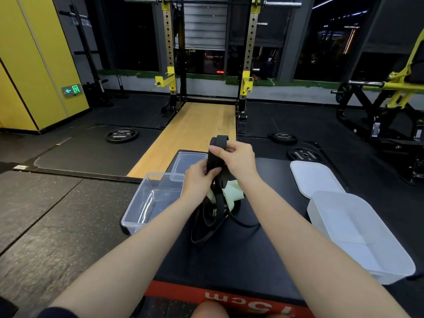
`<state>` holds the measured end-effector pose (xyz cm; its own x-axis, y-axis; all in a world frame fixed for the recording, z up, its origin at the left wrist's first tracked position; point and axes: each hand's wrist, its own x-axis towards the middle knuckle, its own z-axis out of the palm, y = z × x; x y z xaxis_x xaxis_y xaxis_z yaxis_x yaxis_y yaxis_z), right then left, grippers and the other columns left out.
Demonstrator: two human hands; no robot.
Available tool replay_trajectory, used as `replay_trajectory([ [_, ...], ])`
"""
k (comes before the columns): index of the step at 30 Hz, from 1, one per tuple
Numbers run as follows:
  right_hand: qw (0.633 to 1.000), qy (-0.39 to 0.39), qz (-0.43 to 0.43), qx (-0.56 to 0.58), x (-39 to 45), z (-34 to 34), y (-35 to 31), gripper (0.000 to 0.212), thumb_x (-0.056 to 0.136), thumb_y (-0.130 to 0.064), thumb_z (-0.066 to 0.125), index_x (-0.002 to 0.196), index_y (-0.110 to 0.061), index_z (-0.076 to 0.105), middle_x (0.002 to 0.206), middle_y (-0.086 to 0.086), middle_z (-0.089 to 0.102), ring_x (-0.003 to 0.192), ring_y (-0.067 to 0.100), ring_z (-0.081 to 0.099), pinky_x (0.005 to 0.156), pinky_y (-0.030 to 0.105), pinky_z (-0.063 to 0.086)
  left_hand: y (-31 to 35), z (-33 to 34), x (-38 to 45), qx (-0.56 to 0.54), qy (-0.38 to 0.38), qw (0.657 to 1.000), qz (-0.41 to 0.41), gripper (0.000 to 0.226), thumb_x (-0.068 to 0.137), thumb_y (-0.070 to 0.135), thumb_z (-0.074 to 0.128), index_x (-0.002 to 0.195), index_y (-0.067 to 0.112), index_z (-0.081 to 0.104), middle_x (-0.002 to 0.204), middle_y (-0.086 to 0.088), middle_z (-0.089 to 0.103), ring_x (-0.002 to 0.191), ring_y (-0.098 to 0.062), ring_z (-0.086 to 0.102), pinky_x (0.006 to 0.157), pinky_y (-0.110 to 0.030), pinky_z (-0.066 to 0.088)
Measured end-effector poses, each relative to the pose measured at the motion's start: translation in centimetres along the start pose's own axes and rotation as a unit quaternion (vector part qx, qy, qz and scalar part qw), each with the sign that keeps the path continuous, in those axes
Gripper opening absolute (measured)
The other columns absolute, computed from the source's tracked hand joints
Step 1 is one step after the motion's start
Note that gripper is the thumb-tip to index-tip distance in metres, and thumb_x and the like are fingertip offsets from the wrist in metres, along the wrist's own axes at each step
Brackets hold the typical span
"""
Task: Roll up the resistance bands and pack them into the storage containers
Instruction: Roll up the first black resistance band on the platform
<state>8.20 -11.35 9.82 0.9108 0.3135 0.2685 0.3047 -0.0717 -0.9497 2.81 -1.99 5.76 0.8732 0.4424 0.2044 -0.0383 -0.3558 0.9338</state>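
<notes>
I count two hands (238, 157) above the worktop (263, 249), one black band (212, 161) and one pale green band (234, 193) on it, two clear containers (146, 203), two white containers (358, 235), and three weight plates (121, 134) on the floor beyond the worktop.

Indoor gym lighting, moderate, from overhead; windows (332, 37) black with small night lights outside. Forearms and hands evenly lit, soft shadows only. Black padded platform (270, 226) reads flat, faint sheen near centre. Clear container (146, 203) shows bright glints along rim and walls; white container (358, 235) near overexposed. Green exit sign (72, 90) glows. Wide-angle distortion bends yellow wall (34, 65) and machines at edges. Focus fairly sharp centre, softer at bottom edge.
</notes>
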Motion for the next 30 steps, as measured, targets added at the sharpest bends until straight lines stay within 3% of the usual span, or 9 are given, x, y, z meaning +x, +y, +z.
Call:
replay_trajectory([
  [6,0.995,-0.086,0.04,0.032,-0.7,-1.6,2.5,0.022,0.087,-0.022,0.067,0.107,-0.015,0.066,0.1,-0.005,0.069,0.092,0.001,0.064,0.077,0.011,0.05,1.3,-0.9,0.7,-0.021,-0.007,1.0,0.011,0.018,0.092,0.016,0.058,0.107,0.012,0.065,0.101,-0.005,0.071,0.094,-0.017,0.066,0.089,-0.038,0.052],
  [10,0.989,-0.125,0.076,-0.007,-1.6,-2.3,5.0,0.032,0.087,-0.016,0.068,0.117,-0.011,0.061,0.098,-0.008,0.064,0.089,-0.002,0.06,0.072,0.004,0.046,2.4,-1.7,1.6,-0.073,-0.005,0.997,0.005,0.014,0.093,0.016,0.055,0.101,0.007,0.063,0.101,-0.015,0.07,0.097,-0.028,0.066,0.092,-0.05,0.05],
  [13,0.988,-0.126,0.08,-0.029,-1.4,-2.1,5.9,0.036,0.084,-0.015,0.071,0.118,-0.009,0.062,0.107,0.001,0.065,0.099,0.01,0.061,0.078,0.011,0.046,3.4,-2.1,2.1,-0.071,-0.019,0.997,0.019,0.012,0.094,0.018,0.055,0.101,0.011,0.062,0.102,-0.017,0.07,0.1,-0.029,0.065,0.093,-0.053,0.049],
  [17,0.995,-0.089,0.047,-0.008,-0.8,-1.8,4.8,0.018,0.08,-0.011,0.074,0.094,-0.019,0.066,0.089,-0.002,0.067,0.089,0.014,0.063,0.081,0.018,0.05,4.8,-2.4,2.7,-0.102,-0.02,0.994,0.031,0.016,0.094,0.018,0.054,0.106,0.011,0.063,0.105,-0.013,0.07,0.103,-0.027,0.065,0.095,-0.051,0.048],
  [19,0.996,-0.082,0.029,0.009,-0.7,-1.7,3.9,0.02,0.079,-0.008,0.074,0.084,-0.025,0.066,0.083,-0.002,0.067,0.085,0.016,0.064,0.084,0.029,0.055,5.2,-2.7,2.9,-0.117,-0.014,0.992,0.038,0.012,0.094,0.02,0.054,0.1,0.013,0.063,0.104,-0.015,0.07,0.103,-0.03,0.064,0.095,-0.052,0.048],
  [22,0.998,-0.062,0.004,0.018,-0.5,-1.6,2.9,0.02,0.08,-0.014,0.074,0.085,-0.032,0.069,0.09,0.0,0.072,0.091,0.017,0.066,0.093,0.041,0.052,5.3,-2.8,3.2,-0.114,-0.026,0.993,0.036,0.018,0.095,0.029,0.053,0.091,0.014,0.062,0.099,-0.014,0.069,0.099,-0.03,0.065,0.094,-0.052,0.048],
  [26,0.999,-0.032,-0.021,0.028,-0.5,-1.7,1.7,0.018,0.079,-0.022,0.075,0.085,-0.038,0.07,0.085,-0.01,0.07,0.092,0.015,0.065,0.094,0.042,0.051,4.6,-2.7,2.9,-0.089,-0.067,0.994,-0.016,0.053,0.092,0.052,0.046,0.101,0.001,0.058,0.088,-0.009,0.061,0.082,-0.02,0.059,0.088,-0.045,0.05],
  [28,0.999,-0.016,-0.026,0.025,-0.4,-1.7,1.3,0.019,0.078,-0.023,0.076,0.079,-0.039,0.067,0.08,-0.013,0.067,0.087,0.012,0.063,0.091,0.038,0.052,4.1,-2.5,2.6,-0.111,-0.086,0.989,-0.039,0.041,0.094,0.049,0.044,0.095,0.011,0.059,0.087,-0.003,0.064,0.079,-0.014,0.06,0.079,-0.032,0.051],
  [30,0.999,-0.002,-0.036,0.011,-0.4,-1.7,0.9,0.019,0.078,-0.024,0.077,0.079,-0.038,0.064,0.08,-0.013,0.065,0.085,0.01,0.062,0.084,0.03,0.052,3.6,-2.4,2.5,-0.114,-0.107,0.987,-0.046,0.031,0.093,0.047,0.048,0.094,0.019,0.06,0.091,-0.001,0.066,0.085,-0.014,0.062,0.083,-0.03,0.05],
])
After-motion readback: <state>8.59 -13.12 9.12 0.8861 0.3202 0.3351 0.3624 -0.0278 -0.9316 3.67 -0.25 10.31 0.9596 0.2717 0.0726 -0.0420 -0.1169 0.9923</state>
